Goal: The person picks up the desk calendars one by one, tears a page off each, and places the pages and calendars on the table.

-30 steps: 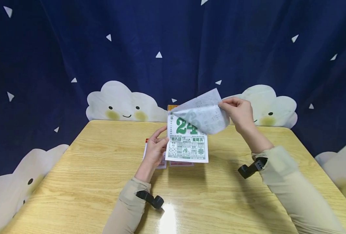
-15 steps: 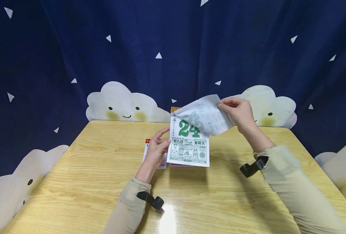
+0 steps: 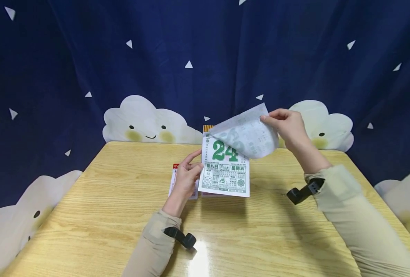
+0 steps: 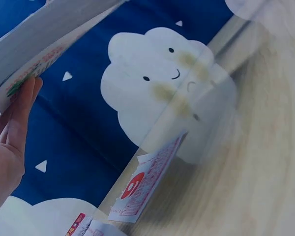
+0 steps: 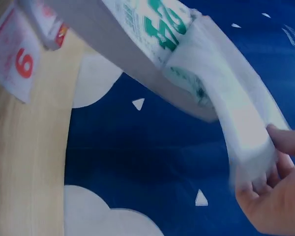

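A thick tear-off calendar (image 3: pixel 223 179) is held up above the table, its visible page printed with a green 24. My left hand (image 3: pixel 185 179) grips its left edge, thumb in front and fingers behind; in the left wrist view the fingers (image 4: pixel 22 105) lie against the pad's back. The top sheet (image 3: pixel 251 132) is folded back diagonally to the upper right, still joined near the top left corner. My right hand (image 3: pixel 289 127) pinches that sheet's loose edge between thumb and fingers. The right wrist view shows the sheet (image 5: pixel 236 108) curving away from the pad.
On the wooden table (image 3: pixel 121 200), partly behind the calendar, lies a loose sheet with a red 6 (image 4: pixel 142 187). Beside it is a red-topped printed pad (image 3: pixel 173 179). A dark blue curtain (image 3: pixel 205 57) with white clouds hangs behind the table.
The calendar has shifted slightly right and down over the second. My right hand, pinching the sheet, has moved a little up and right in the last half second.
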Demonstrator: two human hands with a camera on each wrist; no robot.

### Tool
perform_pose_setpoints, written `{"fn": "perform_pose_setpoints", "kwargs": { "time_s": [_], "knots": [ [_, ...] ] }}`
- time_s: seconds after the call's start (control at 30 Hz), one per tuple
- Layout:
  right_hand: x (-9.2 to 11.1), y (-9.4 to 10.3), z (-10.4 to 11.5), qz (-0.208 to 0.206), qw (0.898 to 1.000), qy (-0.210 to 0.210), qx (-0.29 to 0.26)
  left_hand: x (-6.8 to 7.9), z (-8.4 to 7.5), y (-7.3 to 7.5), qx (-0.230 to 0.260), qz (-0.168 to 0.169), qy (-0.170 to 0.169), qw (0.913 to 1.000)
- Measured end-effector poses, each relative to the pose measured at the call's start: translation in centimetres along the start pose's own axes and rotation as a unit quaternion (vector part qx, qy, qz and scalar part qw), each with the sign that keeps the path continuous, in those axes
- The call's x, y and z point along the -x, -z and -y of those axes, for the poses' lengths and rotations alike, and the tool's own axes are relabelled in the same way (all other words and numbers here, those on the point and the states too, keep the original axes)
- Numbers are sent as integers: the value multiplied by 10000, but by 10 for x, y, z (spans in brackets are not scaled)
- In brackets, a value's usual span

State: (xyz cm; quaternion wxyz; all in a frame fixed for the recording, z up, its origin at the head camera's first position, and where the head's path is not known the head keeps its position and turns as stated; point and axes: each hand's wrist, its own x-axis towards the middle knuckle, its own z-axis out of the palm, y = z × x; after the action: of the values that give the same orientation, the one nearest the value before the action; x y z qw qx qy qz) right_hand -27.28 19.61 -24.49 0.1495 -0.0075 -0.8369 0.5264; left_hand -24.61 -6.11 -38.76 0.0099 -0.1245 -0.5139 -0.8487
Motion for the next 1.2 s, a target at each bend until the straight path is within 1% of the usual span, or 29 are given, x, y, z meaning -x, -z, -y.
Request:
{"fn": "perform_pose_setpoints", "kwargs": {
  "time_s": [0.1,0.2,0.27,0.37,0.43,0.5,0.63,0.73,0.9,1.03,1.2],
  "knots": [
    [-1,1,-1,56,9989,-227,-411,0,0,-1,87,-75,-16,9999],
    [-2,2,-1,140,9977,-370,-547,0,0,-2,114,-97,-11,9999],
    [-2,2,-2,154,9970,-447,-613,1,-1,-3,120,-54,-5,9999],
    [-1,2,-2,96,9969,-435,-647,1,-2,-3,107,23,30,9999],
    [-1,0,-1,115,9976,-397,-547,1,-3,-2,122,52,50,9999],
    [-1,-2,1,135,9990,-278,-332,2,-3,-1,164,74,95,9998],
    [-1,-4,4,377,9992,-128,20,2,-3,1,277,247,146,9992],
    [-1,-3,8,517,9984,121,200,3,-2,2,327,410,157,9985],
    [-4,-2,18,414,9971,551,336,3,-1,3,307,692,82,9971],
    [-6,0,26,440,9970,560,291,2,-1,2,191,840,70,9963],
    [-10,-1,30,495,9971,462,341,1,0,0,-4,800,-5,9968]
  ]
}}
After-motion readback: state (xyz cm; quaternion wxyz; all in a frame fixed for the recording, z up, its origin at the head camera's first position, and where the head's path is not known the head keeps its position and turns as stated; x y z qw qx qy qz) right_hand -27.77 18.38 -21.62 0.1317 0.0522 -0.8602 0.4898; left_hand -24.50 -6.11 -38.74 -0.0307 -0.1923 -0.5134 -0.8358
